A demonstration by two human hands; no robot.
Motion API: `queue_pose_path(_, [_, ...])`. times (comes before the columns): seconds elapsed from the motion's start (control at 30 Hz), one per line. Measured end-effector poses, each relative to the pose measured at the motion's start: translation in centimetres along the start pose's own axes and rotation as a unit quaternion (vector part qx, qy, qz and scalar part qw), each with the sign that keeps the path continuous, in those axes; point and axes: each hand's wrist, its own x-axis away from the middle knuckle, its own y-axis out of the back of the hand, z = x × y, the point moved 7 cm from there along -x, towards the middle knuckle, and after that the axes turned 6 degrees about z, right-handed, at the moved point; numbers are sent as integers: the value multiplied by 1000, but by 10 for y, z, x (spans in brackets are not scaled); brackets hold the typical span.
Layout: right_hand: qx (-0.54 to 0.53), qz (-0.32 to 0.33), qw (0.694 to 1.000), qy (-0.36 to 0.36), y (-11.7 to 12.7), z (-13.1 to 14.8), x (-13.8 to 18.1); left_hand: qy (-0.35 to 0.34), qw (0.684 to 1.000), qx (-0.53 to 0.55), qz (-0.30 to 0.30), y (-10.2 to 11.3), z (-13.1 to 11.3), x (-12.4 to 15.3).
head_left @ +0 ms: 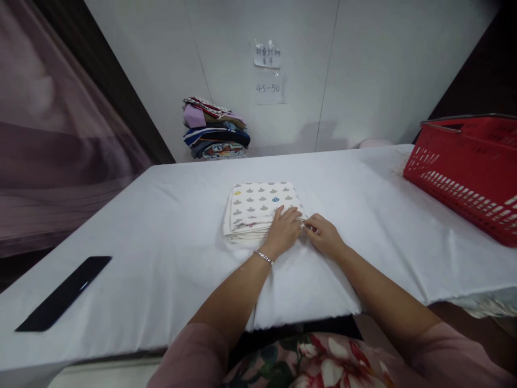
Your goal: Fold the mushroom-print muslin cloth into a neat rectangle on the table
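Note:
A folded white cloth (258, 203) with rows of small grey printed shapes, plus a few in yellow, blue and red, lies in a thick layered bundle at the middle of the table. My left hand (284, 229) rests on the near right part of its top, fingers stretched over the fabric. At the bundle's near right corner, my right hand (323, 233) pinches the edge of the cloth between thumb and fingers. The layers under my left hand are partly hidden.
A white cloth covers the table (169, 226). Behind its far edge stands a stack of folded fabrics (217, 132) against the wall. A red plastic basket (468, 172) sits at the right. On the left lies a flat black object (64, 293).

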Motion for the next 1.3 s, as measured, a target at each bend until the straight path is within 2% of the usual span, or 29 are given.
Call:
queue_pose_path(0.5, [-9,14,1000,6,1,-1,1,49,998,30,-11,23,19,13])
queue_pose_path(0.8, [-10,12,1000,12,2,-1,1,45,998,46,16,21,19,13])
queue_pose_path(1.1, [-3,21,1000,14,4,-1,1,29,999,31,-28,24,20,15])
queue_pose_path(1.3, [20,28,999,21,3,1,2,27,999,31,-11,21,16,16])
